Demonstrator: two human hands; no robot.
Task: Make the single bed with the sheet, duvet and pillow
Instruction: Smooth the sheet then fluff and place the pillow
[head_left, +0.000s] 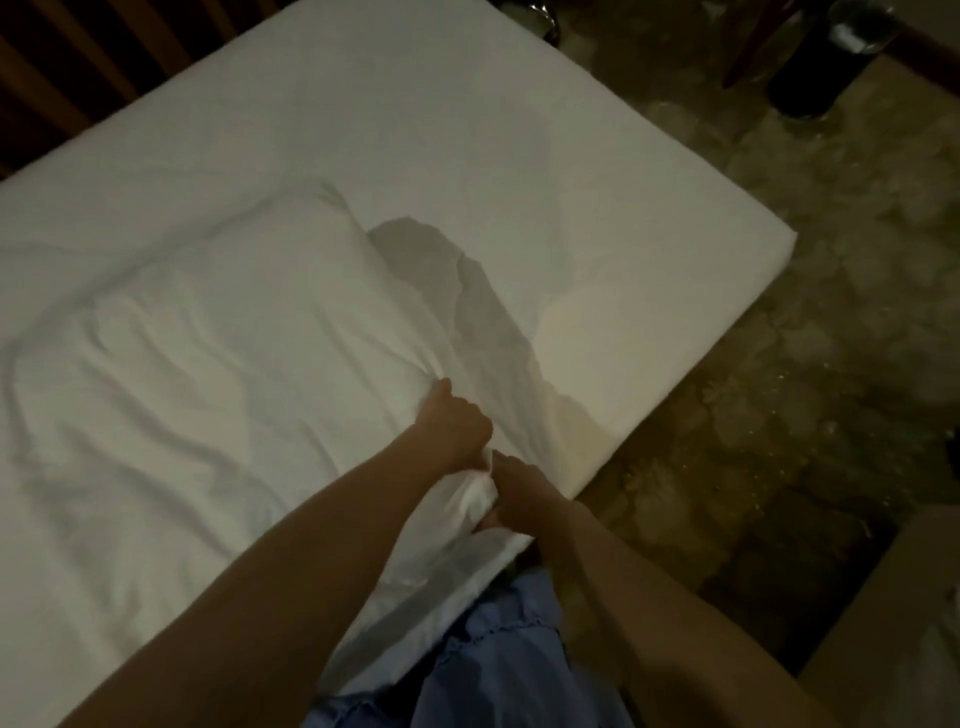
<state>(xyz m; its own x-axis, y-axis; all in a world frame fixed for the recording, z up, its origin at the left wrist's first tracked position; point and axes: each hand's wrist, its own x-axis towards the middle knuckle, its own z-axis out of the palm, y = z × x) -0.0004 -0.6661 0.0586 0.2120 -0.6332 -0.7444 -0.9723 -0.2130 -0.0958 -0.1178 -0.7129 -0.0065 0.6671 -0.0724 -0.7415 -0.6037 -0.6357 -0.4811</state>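
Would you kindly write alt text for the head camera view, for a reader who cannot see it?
Both hands, left hand and right hand, bunch a corner of rumpled white bedding at the near edge of a white-sheeted mattress. Patterned carpet lies to the right in dim light.

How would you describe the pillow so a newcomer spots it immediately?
Start from the white mattress filling the upper left of the view. On its near half lies the pillow, a puffy white rectangle with soft creases. Unlike the flat, smooth sheet around it, it bulges and casts a shadow, and both hands grip its near-right end.
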